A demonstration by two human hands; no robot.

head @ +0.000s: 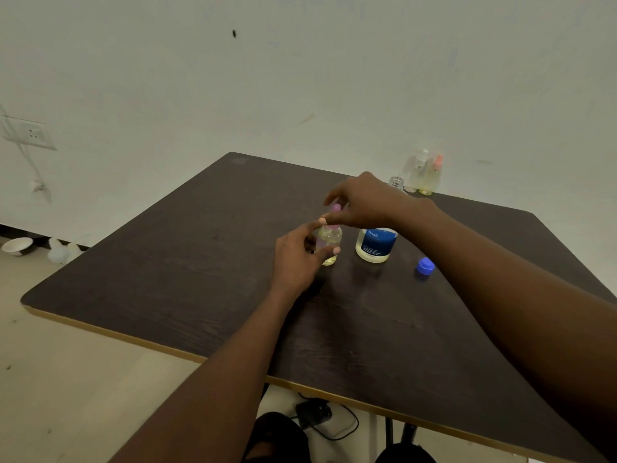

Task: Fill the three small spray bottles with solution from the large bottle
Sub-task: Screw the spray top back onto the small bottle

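My left hand (293, 259) grips the small bottle (330, 240), my right hand (364, 202) pinches its pink spray top (335, 208): capping, I judge; next, twist snug.

The left arm (207, 379) and the right arm (500, 279) reached forward, with the hands close together. The left hand (293, 259) gripped a small spray bottle (330, 238) between thumb and curled fingers. The right hand (364, 202), above it, pinched its pink spray head (335, 208).

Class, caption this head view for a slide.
Left hand holds a small spray bottle; right hand pinches its pink top.
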